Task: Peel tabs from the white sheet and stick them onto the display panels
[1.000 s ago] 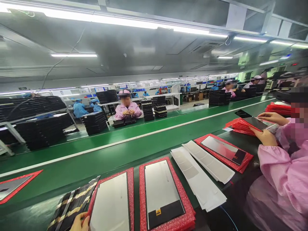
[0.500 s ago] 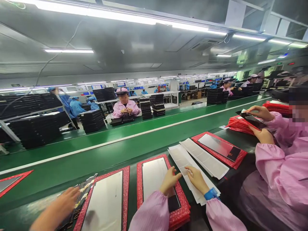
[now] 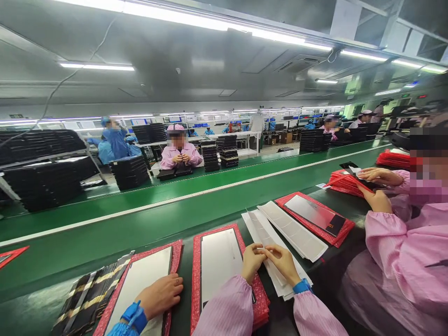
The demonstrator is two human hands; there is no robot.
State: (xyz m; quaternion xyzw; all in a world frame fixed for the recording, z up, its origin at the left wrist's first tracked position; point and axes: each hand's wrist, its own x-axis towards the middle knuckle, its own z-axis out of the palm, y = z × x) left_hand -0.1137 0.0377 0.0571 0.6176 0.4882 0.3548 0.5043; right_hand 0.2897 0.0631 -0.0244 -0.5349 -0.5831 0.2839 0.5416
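Holding left hand (image 3: 252, 265) and right hand (image 3: 283, 267) together over white sheets (image 3: 269, 235), toward the near edge of the green surface (image 3: 186, 257), beside a silver screen (image 3: 220, 261). Pinching both hands' fingers (image 3: 275, 252) closed, hiding anything in between.

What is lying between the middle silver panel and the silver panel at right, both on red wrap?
The head view shows one pile of white sheets and, beside it, a second pile.
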